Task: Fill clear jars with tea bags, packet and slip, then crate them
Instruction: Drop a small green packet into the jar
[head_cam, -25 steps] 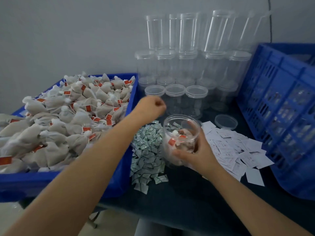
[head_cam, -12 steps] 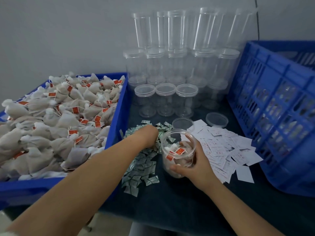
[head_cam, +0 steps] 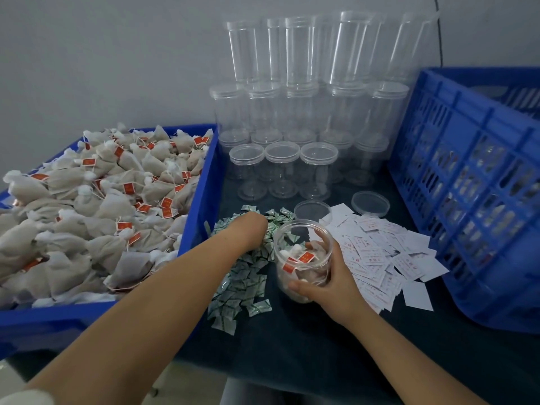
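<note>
Grey wall, dark tabletop (head_cam: 292, 355): work surface.
Blue crate (head_cam: 473, 200), right: filled jars inside, only dimly seen.
Tray of tea bags (head_cam: 96, 206), left: heaped.
Empty lidded jars (head_cam: 304, 118): stacked behind, many left.
Open jar (head_cam: 302, 258): tea bags in; packet, slip, lid seemingly pending.
Right hand (head_cam: 330, 276): wrapped round jar.
Left hand (head_cam: 251, 229): on green packets (head_cam: 242, 287), fingers hidden, grip unclear.
Slips (head_cam: 382, 258): loose, right of jar.

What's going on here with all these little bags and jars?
A person is packing tea into clear jars. Their right hand grips an open jar already holding several tea bags, while the left hand reaches into the pile of small green-and-white packets beside it. White paper slips lie to the right, a blue tray of tea bags to the left, and a blue crate stands at far right.
</note>
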The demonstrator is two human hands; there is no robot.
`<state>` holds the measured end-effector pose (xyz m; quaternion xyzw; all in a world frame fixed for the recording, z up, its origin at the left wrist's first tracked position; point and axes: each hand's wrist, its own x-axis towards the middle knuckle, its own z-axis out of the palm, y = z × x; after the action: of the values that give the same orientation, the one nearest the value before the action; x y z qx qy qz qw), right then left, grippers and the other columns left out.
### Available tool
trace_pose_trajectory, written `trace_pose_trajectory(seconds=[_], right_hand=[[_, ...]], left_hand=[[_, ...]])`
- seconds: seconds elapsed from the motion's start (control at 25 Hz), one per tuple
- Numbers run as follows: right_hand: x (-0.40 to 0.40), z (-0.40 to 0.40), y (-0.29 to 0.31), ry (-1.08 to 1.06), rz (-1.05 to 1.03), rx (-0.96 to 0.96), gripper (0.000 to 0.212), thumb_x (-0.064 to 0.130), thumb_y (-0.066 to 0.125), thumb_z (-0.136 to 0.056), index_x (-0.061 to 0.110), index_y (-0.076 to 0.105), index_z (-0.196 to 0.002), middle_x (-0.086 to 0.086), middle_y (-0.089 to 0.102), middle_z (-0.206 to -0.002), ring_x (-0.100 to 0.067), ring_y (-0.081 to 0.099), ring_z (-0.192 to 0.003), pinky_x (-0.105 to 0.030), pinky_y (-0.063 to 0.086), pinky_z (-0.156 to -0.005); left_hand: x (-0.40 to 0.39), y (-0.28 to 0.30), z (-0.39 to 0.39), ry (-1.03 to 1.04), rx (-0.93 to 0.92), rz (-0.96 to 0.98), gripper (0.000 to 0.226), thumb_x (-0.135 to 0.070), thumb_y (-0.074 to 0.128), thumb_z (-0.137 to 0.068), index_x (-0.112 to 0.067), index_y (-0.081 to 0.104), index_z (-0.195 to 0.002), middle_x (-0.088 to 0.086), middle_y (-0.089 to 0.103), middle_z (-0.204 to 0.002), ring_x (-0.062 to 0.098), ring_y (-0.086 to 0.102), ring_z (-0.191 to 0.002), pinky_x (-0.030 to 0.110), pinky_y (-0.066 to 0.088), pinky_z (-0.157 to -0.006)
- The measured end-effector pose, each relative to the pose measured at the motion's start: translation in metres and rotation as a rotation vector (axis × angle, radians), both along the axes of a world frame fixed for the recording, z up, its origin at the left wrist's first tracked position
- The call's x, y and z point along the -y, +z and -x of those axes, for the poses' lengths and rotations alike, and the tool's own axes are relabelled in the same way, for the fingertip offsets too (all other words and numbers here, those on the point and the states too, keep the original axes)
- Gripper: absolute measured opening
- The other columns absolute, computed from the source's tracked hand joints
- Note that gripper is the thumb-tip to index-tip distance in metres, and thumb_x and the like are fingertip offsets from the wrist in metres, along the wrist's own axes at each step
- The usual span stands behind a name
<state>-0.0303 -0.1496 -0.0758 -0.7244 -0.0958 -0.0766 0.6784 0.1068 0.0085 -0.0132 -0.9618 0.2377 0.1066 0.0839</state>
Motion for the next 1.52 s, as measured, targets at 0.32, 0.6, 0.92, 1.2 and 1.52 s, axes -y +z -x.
trace_pose_trajectory(seconds=[0.32, 0.6, 0.92, 1.2, 1.52], right_hand=[[0.000, -0.001, -0.003, 0.002, -0.022, -0.027, 0.088, 0.034, 0.089, -0.058, 0.072, 0.041, -0.120, 0.043, 0.052, -0.118, 0.012, 0.050, -0.119, -0.003, 0.043, -0.087], [-0.002, 0.000, 0.001, 0.033, -0.056, 0.024, 0.085, 0.022, 0.087, -0.065, 0.063, 0.045, -0.126, 0.023, 0.061, -0.124, -0.005, 0.061, -0.118, -0.014, 0.051, -0.086], [-0.001, 0.002, 0.003, 0.036, -0.060, 0.021, 0.081, 0.013, 0.082, -0.073, 0.066, 0.045, -0.123, 0.022, 0.063, -0.122, -0.006, 0.063, -0.115, -0.014, 0.052, -0.085], [-0.001, 0.000, 0.002, 0.018, -0.046, 0.009, 0.084, 0.013, 0.084, -0.075, 0.064, 0.043, -0.127, 0.024, 0.060, -0.127, -0.003, 0.059, -0.120, -0.013, 0.050, -0.088], [0.028, 0.013, 0.028, -0.033, 0.010, -0.011, 0.090, 0.029, 0.092, -0.053, 0.062, 0.046, -0.123, 0.031, 0.059, -0.119, 0.008, 0.058, -0.112, -0.007, 0.048, -0.083]], left_hand=[[-0.006, 0.069, 0.015, 0.130, 0.053, 0.732, 0.012, -0.025, 0.067, -0.086, -0.016, 0.065, -0.079, -0.004, 0.067, -0.064, 0.003, 0.062, -0.057, 0.020, 0.049, -0.058], [0.013, 0.083, 0.066, -0.191, -0.189, 0.551, 0.010, -0.034, 0.070, -0.082, -0.025, 0.071, -0.087, -0.012, 0.069, -0.079, -0.002, 0.062, -0.072, 0.014, 0.051, -0.068], [0.035, 0.074, 0.067, -0.315, -0.058, 0.308, 0.021, -0.020, 0.064, -0.085, -0.015, 0.070, -0.104, -0.001, 0.068, -0.101, 0.013, 0.060, -0.092, 0.034, 0.051, -0.083], [0.036, 0.080, 0.068, -0.336, -0.096, 0.365, 0.017, -0.018, 0.063, -0.086, -0.017, 0.071, -0.101, -0.004, 0.070, -0.098, 0.009, 0.063, -0.090, 0.026, 0.051, -0.082], [0.055, 0.073, 0.037, 0.173, -0.205, 1.214, 0.012, -0.020, 0.062, -0.089, -0.017, 0.068, -0.080, 0.001, 0.071, -0.076, 0.010, 0.066, -0.069, 0.023, 0.056, -0.069]])
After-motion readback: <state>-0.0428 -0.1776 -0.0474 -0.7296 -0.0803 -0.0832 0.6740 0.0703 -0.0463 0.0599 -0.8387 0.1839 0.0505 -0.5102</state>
